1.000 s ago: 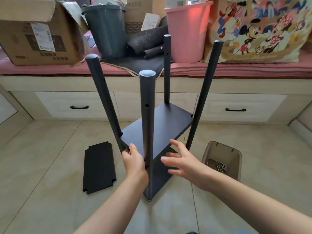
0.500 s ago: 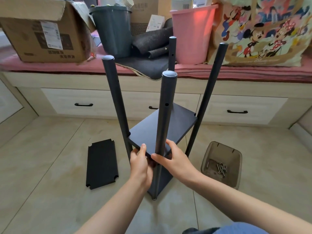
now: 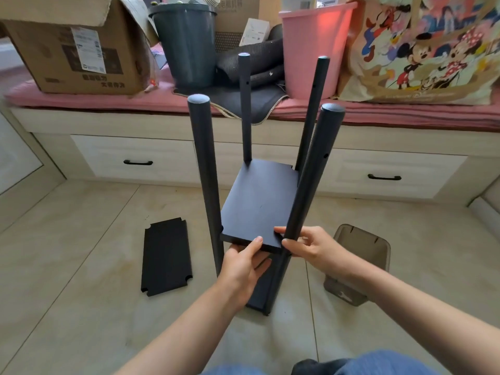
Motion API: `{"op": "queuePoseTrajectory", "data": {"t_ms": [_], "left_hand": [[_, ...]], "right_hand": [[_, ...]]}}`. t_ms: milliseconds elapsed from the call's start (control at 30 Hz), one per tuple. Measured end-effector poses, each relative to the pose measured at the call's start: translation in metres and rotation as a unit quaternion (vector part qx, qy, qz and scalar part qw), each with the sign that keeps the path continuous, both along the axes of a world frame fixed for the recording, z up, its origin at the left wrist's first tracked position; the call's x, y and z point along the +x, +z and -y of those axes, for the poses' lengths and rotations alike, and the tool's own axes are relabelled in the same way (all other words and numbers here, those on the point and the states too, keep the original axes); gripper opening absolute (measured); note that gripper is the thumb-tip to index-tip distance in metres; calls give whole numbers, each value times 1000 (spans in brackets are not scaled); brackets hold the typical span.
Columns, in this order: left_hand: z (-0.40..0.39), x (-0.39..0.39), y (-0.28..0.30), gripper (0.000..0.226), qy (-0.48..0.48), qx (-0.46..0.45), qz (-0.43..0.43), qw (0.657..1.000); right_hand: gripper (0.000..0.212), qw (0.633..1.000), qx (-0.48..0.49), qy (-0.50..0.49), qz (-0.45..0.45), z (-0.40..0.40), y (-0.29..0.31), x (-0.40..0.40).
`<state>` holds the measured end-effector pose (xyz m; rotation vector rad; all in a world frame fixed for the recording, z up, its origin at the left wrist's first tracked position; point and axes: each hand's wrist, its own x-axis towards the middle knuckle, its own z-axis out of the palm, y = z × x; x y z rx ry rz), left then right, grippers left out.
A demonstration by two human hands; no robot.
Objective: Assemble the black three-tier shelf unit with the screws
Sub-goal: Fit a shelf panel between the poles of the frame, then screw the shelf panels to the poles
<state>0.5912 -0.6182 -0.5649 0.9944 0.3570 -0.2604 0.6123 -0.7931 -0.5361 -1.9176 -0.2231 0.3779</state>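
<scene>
Head view: the shelf unit (image 3: pixel 259 207) is being held upright on the tiled floor (image 3: pixel 81 307), in front of a bench with drawers (image 3: pixel 135 161). Four black poles are rising from it; the near left pole (image 3: pixel 205 180) and near right pole (image 3: pixel 308 185) are closest to the camera, and two far poles are standing behind. One shelf board (image 3: pixel 257 204) is being carried between the poles partway up, and a lower board is partly seen beneath it, close to the floor.

The front edge of the shelf board is being gripped by the left hand (image 3: pixel 243 263), thumb on top and fingers underneath. The near right pole is being pinched by the right hand (image 3: pixel 311 244) just at the board's front right corner, the fingers curled round it.

A loose board (image 3: pixel 166 255) with notched corners is lying flat on the floor to the left of the unit, well apart from it. A brown tray (image 3: pixel 359 263) is sitting on the floor to the right, partly hidden by the right forearm; its contents cannot be made out.

On the bench's pink cushion (image 3: pixel 405 112), a cardboard box (image 3: pixel 73 50), a dark bin (image 3: pixel 186 47), a pink bucket (image 3: pixel 313 50) and a cartoon-printed bag (image 3: pixel 422 50) are being kept.
</scene>
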Motion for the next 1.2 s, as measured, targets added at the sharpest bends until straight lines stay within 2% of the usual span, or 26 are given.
{"op": "queuePoseTrajectory", "data": {"t_ms": [200, 333, 500, 667, 800, 900, 1033, 1200], "left_hand": [[8, 2, 0, 32, -36, -17, 7, 999], [12, 1, -3, 31, -70, 7, 20, 997], [3, 3, -5, 30, -67, 8, 12, 998], [13, 8, -2, 53, -94, -1, 15, 995], [26, 11, -9, 62, -90, -17, 15, 996], [26, 14, -14, 58, -87, -21, 19, 996], [31, 15, -18, 49, -84, -36, 16, 996], [40, 17, -19, 43, -88, -53, 24, 994]], "right_hand": [[26, 999, 27, 5, -30, 15, 10, 3], [27, 999, 31, 1, -27, 17, 12, 4], [22, 999, 46, -11, -24, 23, 12, 6], [29, 1000, 22, -1, -3, 29, 18, 8], [36, 1000, 9, 8, -6, 49, 13, 13], [37, 998, -44, -42, -8, 80, -10, 17], [37, 981, -164, -98, -41, 115, -69, 21], [54, 941, -318, -90, -68, 134, -127, 28]]}}
